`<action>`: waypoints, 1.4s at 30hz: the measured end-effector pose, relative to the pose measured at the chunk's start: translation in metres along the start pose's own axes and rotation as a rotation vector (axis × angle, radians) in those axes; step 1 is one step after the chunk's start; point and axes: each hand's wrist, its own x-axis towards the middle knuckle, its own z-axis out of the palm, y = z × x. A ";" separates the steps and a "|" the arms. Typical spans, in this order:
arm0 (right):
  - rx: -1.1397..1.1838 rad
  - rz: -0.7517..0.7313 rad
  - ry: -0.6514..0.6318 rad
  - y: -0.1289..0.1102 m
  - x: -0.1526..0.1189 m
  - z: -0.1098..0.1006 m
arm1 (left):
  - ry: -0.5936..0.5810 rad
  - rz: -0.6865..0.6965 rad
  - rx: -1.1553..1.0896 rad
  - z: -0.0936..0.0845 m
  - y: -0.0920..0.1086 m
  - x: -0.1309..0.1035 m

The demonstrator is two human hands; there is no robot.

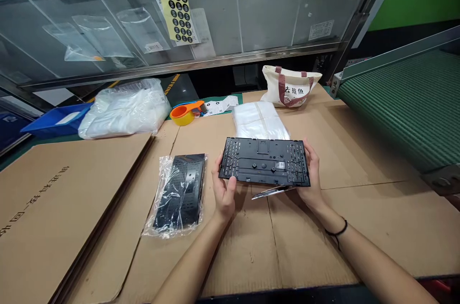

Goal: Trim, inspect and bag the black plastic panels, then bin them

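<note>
Black panel is up off the cardboard, held between both hands in front of the wearer, slotted and ribbed side towards the camera. The left hand pinches the left end, thumb on the near corner and fingers round the edge. The right hand grips the other end with fingers along the side; can't see where that thumb sits. My guess is they hold it by the ends so the middle stays uncovered and it doesn't sag to one side, and the tilt looks handy for getting a good look at it.

There's a thin shiny-edged piece poking out below, but I can't tell whether it's held or just resting there.

Off to the left, a similar dark panel in a clear bag lies flat, well apart from the hands, probably so nothing bumps it. The stack of clear bags sits just beyond the panel, an easy reach I'd say. The tape dispenser is further back, likely to leave elbow room. As for the cardboard sheet under everything, I reckon it's padding against scratches. The tote bag is at the back edge, seemingly just parked out of the way.
</note>
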 end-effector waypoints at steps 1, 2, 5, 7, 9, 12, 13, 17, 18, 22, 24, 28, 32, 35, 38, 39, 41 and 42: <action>-0.017 0.000 -0.008 0.000 0.000 0.000 | 0.002 -0.004 0.003 0.000 0.000 0.001; -0.040 -0.003 -0.014 0.000 -0.001 -0.001 | 0.000 -0.010 0.002 0.000 0.001 0.001; -0.107 -0.023 -0.015 0.001 -0.002 -0.002 | -0.014 -0.031 -0.028 0.000 -0.001 0.001; -0.122 -0.017 -0.026 0.002 -0.002 -0.004 | -0.017 -0.036 -0.056 0.000 -0.002 0.000; -0.123 0.014 -0.066 0.004 0.000 -0.006 | -0.015 -0.028 -0.068 -0.001 -0.004 -0.001; -0.169 0.025 -0.135 0.010 0.004 -0.010 | -0.017 0.006 -0.030 -0.003 -0.007 -0.001; -0.196 0.008 -0.140 0.012 0.006 -0.012 | -0.009 0.021 -0.002 -0.004 -0.007 -0.001; -0.159 -0.047 -0.191 0.014 0.013 -0.017 | 0.044 0.060 0.110 -0.007 -0.009 0.002; -0.116 -0.036 -0.239 0.012 0.015 -0.017 | 0.055 0.063 0.130 -0.007 -0.010 0.002; 0.037 0.115 -0.337 0.004 0.021 -0.020 | 0.059 0.092 0.202 -0.006 -0.009 0.002; 0.121 0.227 -0.196 0.002 0.025 -0.024 | 0.021 0.092 0.233 -0.005 -0.008 0.001; 0.245 0.360 0.153 0.015 0.028 -0.047 | -0.088 0.103 0.359 -0.005 -0.007 0.003; 0.223 0.429 0.351 0.038 0.017 -0.073 | -0.245 0.261 0.448 -0.002 -0.001 0.015; 0.229 0.429 0.434 0.049 0.010 -0.080 | -0.342 0.353 0.529 0.010 0.007 0.033; 0.247 0.431 0.456 0.050 0.007 -0.078 | -0.483 0.425 0.731 0.032 0.009 0.061; 0.252 0.434 0.449 0.050 0.007 -0.076 | -0.546 0.452 0.805 0.040 0.008 0.071; 0.258 0.438 0.425 0.048 0.006 -0.072 | -0.687 0.512 0.878 0.056 0.003 0.090; 0.259 0.438 0.410 0.046 0.005 -0.070 | -0.738 0.536 0.884 0.063 0.000 0.099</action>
